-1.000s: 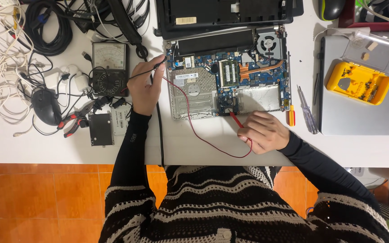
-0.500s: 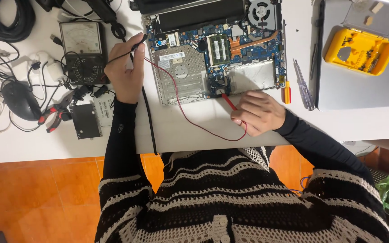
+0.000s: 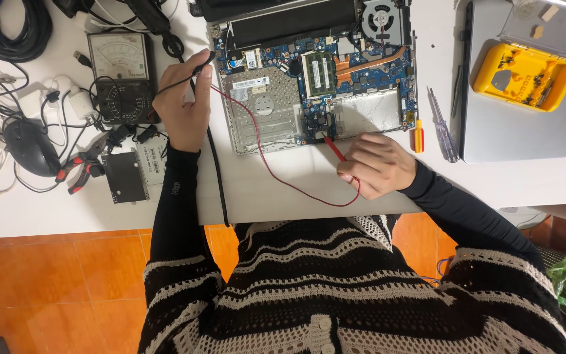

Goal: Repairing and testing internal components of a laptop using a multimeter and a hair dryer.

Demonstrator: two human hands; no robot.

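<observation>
The opened laptop [image 3: 316, 85] lies bottom-up on the white tabletop [image 3: 283, 190], its circuit board, fan and memory stick bare. The right hand [image 3: 375, 164] is closed around a red probe [image 3: 335, 149], whose tip touches the board near its lower edge. The probe's red wire [image 3: 276, 177] loops across the tabletop and up toward the left hand [image 3: 181, 105]. That hand is closed around a black probe [image 3: 202, 64], held at the laptop's upper left corner; its black wire [image 3: 216, 170] runs down past the wrist to the table edge. Just left of this hand sits a black meter [image 3: 122, 75] with a needle dial. Below it lie a flat drive [image 3: 124, 176] and red-handled pliers [image 3: 78, 169], with a black mouse [image 3: 31, 145] further left. To the right of the laptop lie two screwdrivers [image 3: 441, 124], then a closed silver laptop [image 3: 525, 131] carrying a yellow screw tray [image 3: 522, 77].
</observation>
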